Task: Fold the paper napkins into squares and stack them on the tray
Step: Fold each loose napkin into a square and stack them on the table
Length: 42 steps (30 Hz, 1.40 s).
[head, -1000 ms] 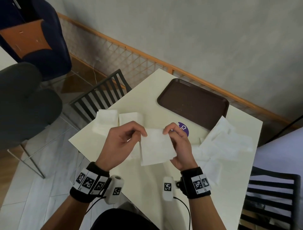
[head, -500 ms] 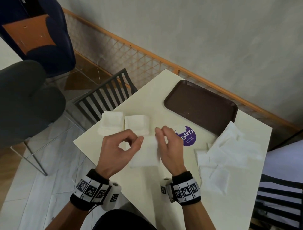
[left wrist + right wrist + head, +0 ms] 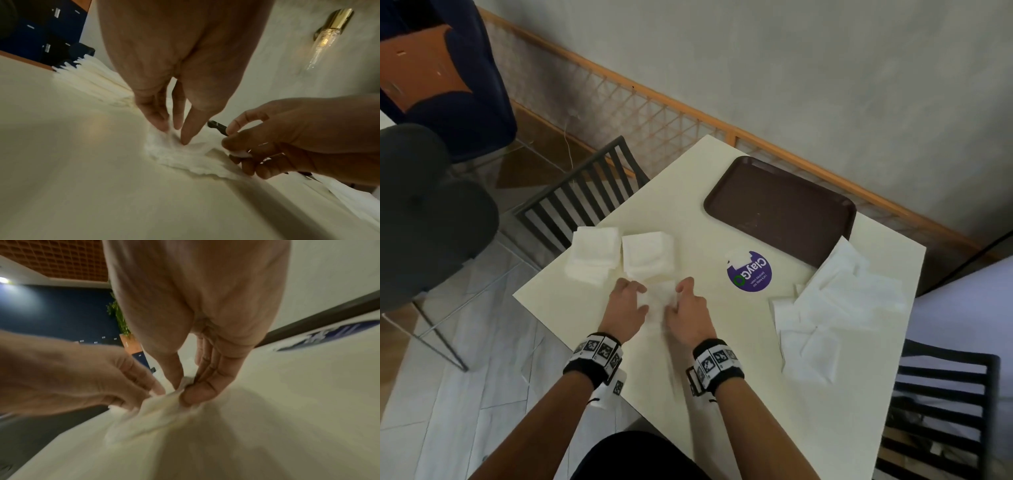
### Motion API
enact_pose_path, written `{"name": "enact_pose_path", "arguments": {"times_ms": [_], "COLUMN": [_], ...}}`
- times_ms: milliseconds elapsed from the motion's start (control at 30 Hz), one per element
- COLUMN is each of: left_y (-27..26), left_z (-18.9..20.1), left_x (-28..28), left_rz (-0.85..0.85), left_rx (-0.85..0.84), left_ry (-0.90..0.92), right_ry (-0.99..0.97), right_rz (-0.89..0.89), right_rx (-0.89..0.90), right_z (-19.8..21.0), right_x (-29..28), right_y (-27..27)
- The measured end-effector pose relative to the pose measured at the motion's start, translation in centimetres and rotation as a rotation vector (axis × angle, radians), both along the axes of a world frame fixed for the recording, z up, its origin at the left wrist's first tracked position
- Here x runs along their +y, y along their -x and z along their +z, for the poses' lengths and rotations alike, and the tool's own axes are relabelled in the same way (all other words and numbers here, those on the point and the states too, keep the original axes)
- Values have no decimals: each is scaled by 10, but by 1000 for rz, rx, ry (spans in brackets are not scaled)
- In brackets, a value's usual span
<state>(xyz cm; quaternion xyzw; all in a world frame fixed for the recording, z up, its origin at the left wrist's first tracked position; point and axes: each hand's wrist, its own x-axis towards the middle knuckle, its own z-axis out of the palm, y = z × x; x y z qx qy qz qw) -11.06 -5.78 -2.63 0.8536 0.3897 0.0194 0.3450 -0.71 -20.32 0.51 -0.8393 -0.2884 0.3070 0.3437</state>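
Note:
A white paper napkin [image 3: 658, 301] lies folded small on the cream table [image 3: 722, 394], just in front of two stacks of folded napkins [image 3: 649, 255]. My left hand [image 3: 642, 296] pinches its left edge between thumb and fingers; the left wrist view shows the left hand [image 3: 172, 133] with the paper bunched under the fingertips [image 3: 157, 123]. My right hand [image 3: 678, 298] pinches the right edge, and in the right wrist view the right hand [image 3: 185, 386] nips a corner. The brown tray [image 3: 780, 219] lies bare at the far side, a forearm's length from both hands.
A loose pile of unfolded napkins [image 3: 835, 301] covers the table's right side. A purple round sticker [image 3: 750, 272] sits between hands and tray. Dark slatted chairs stand at the left [image 3: 585, 202] and right [image 3: 941, 394] table edges.
A second ago both hands held the napkin up, spread wide. They have since brought it together, narrower, and lowered it onto the table in front of the stacks.

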Motion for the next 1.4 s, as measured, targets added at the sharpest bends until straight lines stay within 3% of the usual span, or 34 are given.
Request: {"name": "enact_pose_path", "arguments": {"times_ms": [100,200,267,367,433,533,633,767,833,933,1067,1133,1400], "left_y": [3,5,4,-4,-12,-25,-38,-49,-53,-56,-53,-49,-22], "left_z": [4,10,9,16,23,34,46,63,78,103,137,153,186], "left_x": [-19,-44,-61,-91,-111,-138,-162,-187,-192,-192,-182,-170,-113], "left_rz": [-9,-19,-93,-185,-240,-304,-308,-286,-273,-210,-86,-42,-221], "left_rx": [53,-57,-148,-185,-214,-258,-280,-309,-342,-437,-613,-699,-771], "left_ry": [-204,-214,-198,-46,24,102,184,360,512,711,601,556,372], "right_ry": [46,153,346,575,573,446,271,-200,-437,-627,-655,-649,-831], "right_rz": [-42,-121,-130,-256,-333,-325,-283,-188,-255,-337,-242,-164,-233], "right_rx": [-124,-372,-460,-430,-344,-170,-131,-59,16,125,287,265,199], "right_z": [16,23,25,21,9,-7,-3,49,82,118,133,132,138], "right_x": [-31,-87,-135,-204,-240,-268,-268,-242,-229,-209,-195,-190,-147], "right_y": [-15,-51,-79,-115,-130,-136,-121,-89,-77,-68,-66,-67,-60]}}
